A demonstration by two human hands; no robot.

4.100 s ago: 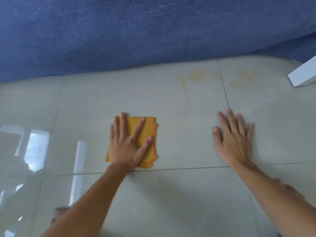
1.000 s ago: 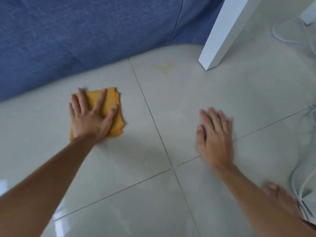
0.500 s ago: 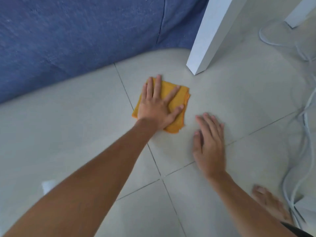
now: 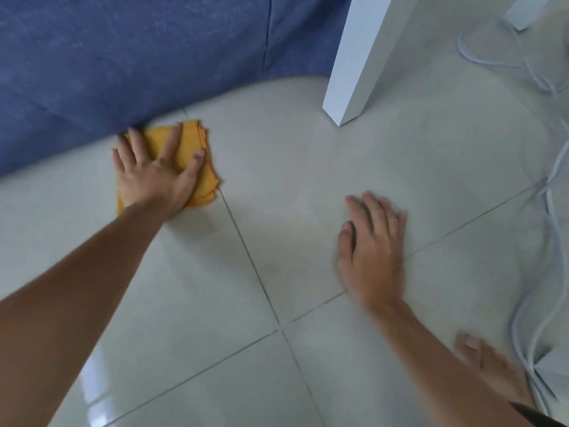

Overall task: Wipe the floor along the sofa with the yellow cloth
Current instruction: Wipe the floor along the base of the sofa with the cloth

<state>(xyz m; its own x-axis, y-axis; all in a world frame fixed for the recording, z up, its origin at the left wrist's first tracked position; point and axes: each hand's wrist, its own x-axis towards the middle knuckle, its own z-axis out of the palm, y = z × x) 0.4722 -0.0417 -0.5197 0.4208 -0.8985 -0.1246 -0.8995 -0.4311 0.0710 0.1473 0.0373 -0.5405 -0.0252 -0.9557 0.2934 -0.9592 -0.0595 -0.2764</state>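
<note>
The folded yellow cloth (image 4: 192,149) lies flat on the pale tiled floor (image 4: 308,186), right against the bottom edge of the blue sofa (image 4: 138,57). My left hand (image 4: 154,177) presses down on it with the fingers spread, covering most of its left half. My right hand (image 4: 372,248) rests palm-down on the bare tile to the right, fingers together, holding nothing.
A white furniture leg (image 4: 357,60) stands on the floor just right of the sofa's end, with a second one (image 4: 526,10) at the top right. White cables (image 4: 548,211) trail down the right side. My bare foot (image 4: 489,368) shows at the lower right.
My left hand has slid the cloth leftward and back toward the sofa, away from the white leg. My right hand has stayed planted on the tile.
</note>
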